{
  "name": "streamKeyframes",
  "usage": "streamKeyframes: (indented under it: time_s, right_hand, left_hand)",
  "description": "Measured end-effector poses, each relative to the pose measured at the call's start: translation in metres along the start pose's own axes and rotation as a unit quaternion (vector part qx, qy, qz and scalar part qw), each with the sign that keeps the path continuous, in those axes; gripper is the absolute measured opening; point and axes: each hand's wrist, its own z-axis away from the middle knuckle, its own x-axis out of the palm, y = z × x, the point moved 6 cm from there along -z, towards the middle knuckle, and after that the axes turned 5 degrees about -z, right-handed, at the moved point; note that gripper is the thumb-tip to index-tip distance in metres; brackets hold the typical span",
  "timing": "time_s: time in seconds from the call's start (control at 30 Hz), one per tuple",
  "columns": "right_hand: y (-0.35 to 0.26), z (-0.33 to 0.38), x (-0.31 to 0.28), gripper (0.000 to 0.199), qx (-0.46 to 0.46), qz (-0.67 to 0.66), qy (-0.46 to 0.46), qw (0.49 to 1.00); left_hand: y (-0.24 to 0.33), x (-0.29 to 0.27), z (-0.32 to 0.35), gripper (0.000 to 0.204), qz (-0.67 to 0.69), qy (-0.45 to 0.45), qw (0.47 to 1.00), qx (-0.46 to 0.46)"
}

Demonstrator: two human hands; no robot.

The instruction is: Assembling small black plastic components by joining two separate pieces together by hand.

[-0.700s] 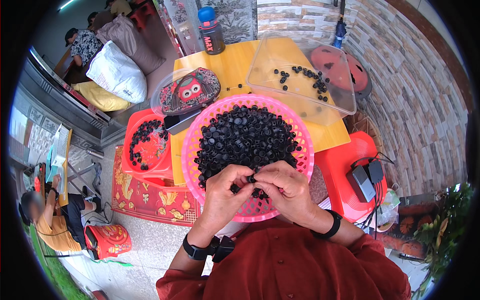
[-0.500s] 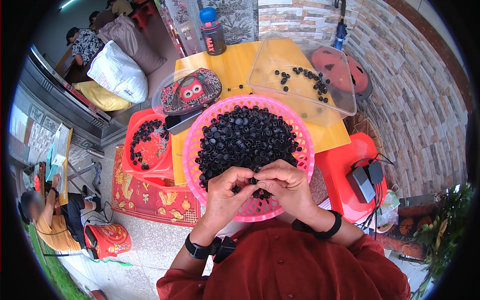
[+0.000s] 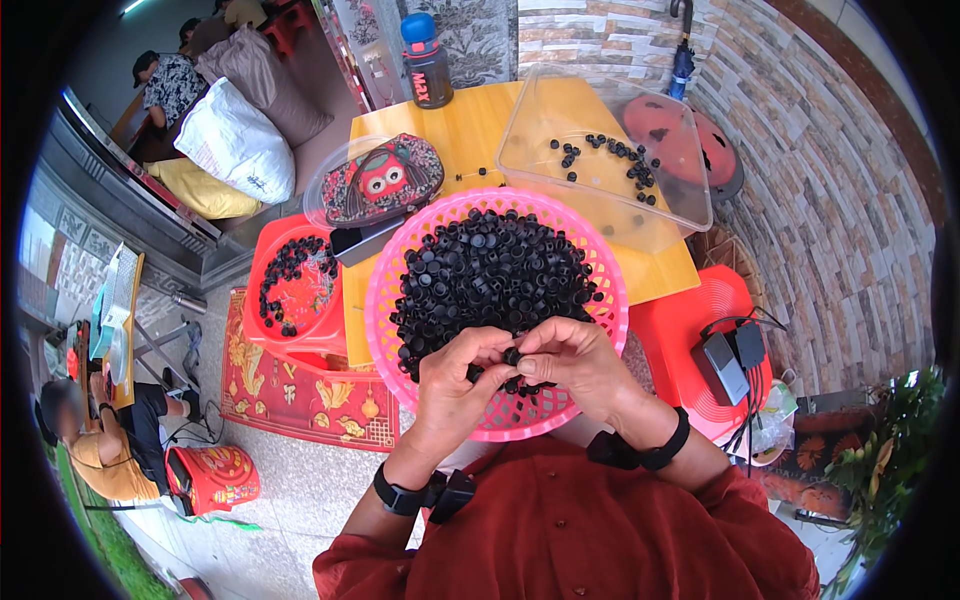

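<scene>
A round pink basket (image 3: 392,270) heaped with several small black caps (image 3: 490,270) sits in front of me. My left hand (image 3: 455,385) and my right hand (image 3: 575,365) meet over its near side, fingertips pinched together on one small black cap (image 3: 511,355). Another black piece shows under my left fingers. Both wrists wear black bands.
A clear plastic tub (image 3: 600,170) with a few black caps stands on the yellow table (image 3: 470,130) behind the basket. A red-patterned pouch (image 3: 385,180), a bottle (image 3: 425,60), a red stool (image 3: 290,290) with caps and another red stool (image 3: 700,340) with a charger surround it. People sit at far left.
My hands have stayed over the basket's near side; the fingers have shifted slightly, working the small cap between them.
</scene>
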Motion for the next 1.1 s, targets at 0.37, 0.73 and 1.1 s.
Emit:
streamKeyframes:
  time_s: [0.37, 0.73, 1.1]
  right_hand:
    - [0.0, -0.004, -0.007, 0.014, 0.027, 0.042, -0.035, 0.998]
    - [-0.013, -0.006, -0.001, 0.018, 0.02, 0.064, -0.049, 0.997]
    - [0.0, -0.002, -0.002, 0.018, 0.028, -0.018, -0.041, 0.999]
  left_hand:
    - [0.016, -0.002, 0.0, 0.041, -0.111, 0.02, 0.989, 0.09]
    - [0.023, -0.003, -0.004, 0.035, -0.107, 0.035, 0.985, 0.128]
    - [0.022, 0.0, -0.001, 0.032, -0.117, 0.064, 0.981, 0.139]
